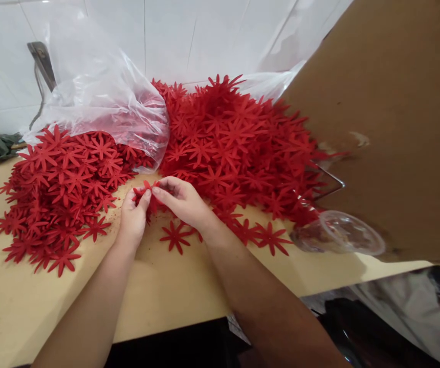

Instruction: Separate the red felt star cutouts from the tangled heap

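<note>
**Both hands pinch one red flower at table centre**

Left hand (132, 217) & right hand (183, 200) meet over the table (174, 291), each pinching the same red flower cutout (146, 194) betw. thumb & fingertips; it's held just above the tabletop, in front of the piles. Big flower heap (235, 138) behind the hands, spilling from a clear plastic bag (101, 92). Flatter flower pile (59, 189) to the left. Loose flower (174, 236) lies under the right wrist. Clear plastic cup (338, 232) on its side at right, beside a cardboard sheet (396, 128).
</note>
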Demonstrator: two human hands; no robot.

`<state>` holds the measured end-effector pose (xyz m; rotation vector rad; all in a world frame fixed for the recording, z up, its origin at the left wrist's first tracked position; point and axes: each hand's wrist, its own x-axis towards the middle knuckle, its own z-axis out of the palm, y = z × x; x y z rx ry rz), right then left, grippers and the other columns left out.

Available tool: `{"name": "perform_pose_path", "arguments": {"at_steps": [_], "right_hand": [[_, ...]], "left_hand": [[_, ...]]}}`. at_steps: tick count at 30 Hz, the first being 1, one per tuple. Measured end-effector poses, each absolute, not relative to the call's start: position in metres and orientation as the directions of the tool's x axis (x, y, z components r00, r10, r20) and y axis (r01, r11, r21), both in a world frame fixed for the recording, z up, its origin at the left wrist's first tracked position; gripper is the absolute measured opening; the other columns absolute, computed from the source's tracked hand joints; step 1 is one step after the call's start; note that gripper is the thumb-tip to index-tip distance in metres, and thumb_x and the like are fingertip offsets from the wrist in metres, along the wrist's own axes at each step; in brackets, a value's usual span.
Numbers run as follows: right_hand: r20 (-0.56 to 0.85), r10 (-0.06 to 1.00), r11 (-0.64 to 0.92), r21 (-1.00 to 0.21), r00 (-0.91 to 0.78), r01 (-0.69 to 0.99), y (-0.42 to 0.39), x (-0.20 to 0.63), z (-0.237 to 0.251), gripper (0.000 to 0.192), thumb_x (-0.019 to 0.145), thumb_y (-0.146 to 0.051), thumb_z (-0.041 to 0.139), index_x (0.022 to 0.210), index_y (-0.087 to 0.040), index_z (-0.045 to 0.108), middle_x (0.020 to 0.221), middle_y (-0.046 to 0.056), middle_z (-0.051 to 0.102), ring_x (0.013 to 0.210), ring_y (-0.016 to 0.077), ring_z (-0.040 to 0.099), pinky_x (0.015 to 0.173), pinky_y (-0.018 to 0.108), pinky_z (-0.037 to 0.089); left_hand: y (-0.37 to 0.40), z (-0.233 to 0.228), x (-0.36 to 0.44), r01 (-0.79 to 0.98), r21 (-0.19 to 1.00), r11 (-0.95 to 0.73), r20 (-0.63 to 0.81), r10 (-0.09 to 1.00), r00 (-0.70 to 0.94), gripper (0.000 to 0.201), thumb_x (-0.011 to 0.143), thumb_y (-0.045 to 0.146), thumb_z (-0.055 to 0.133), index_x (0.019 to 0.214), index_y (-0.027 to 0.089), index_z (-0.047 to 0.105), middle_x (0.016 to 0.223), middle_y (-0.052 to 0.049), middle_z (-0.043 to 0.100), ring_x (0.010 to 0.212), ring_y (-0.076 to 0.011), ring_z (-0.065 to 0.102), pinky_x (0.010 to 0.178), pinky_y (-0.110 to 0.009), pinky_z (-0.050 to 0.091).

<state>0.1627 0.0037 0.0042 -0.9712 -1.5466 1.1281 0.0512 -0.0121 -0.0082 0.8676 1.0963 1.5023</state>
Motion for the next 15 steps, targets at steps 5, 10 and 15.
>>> {"name": "perform_pose_path", "arguments": {"at_steps": [5, 10, 15], "right_hand": [[0.28, 0.942, 0.31, -0.938, -0.186, 0.154, 0.002, 0.156, -0.002, 0.015, 0.07, -0.029, 0.06, 0.078, -0.017, 0.055, 0.079, 0.002, 0.062, 0.073, 0.013, 0.057, 0.072, 0.029, 0.047], [0.308, 0.949, 0.314, -0.943, -0.07, 0.112, 0.01, 0.156, -0.01, 0.007, 0.072, -0.025, 0.054, 0.071, -0.018, 0.053, 0.068, 0.0, 0.059, 0.063, 0.0117, 0.054, 0.065, 0.027, 0.045], [0.292, 0.956, 0.29, -0.95, -0.002, 0.115, 0.01, 0.16, -0.007, 0.024, 0.078, -0.037, 0.049, 0.064, -0.018, 0.051, 0.056, -0.002, 0.05, 0.052, 0.0093, 0.045, 0.054, 0.025, 0.038]], "left_hand": [[-0.01, -0.013, 0.049, -0.301, 0.953, -0.046, -0.042, 0.959, -0.28, 0.017, 0.07, 0.033, 0.063, 0.071, 0.017, 0.057, 0.072, 0.002, 0.058, 0.074, -0.0102, 0.053, 0.075, -0.022, 0.041], [-0.011, -0.016, 0.052, -0.292, 0.955, -0.057, -0.027, 0.961, -0.274, 0.025, 0.071, 0.043, 0.061, 0.073, 0.018, 0.063, 0.076, 0.0, 0.063, 0.079, -0.0125, 0.056, 0.08, -0.024, 0.042], [-0.014, -0.011, 0.052, -0.329, 0.942, -0.064, -0.005, 0.979, -0.206, 0.029, 0.068, 0.046, 0.063, 0.075, 0.018, 0.065, 0.076, 0.0, 0.065, 0.08, -0.0124, 0.058, 0.083, -0.026, 0.042]]}}
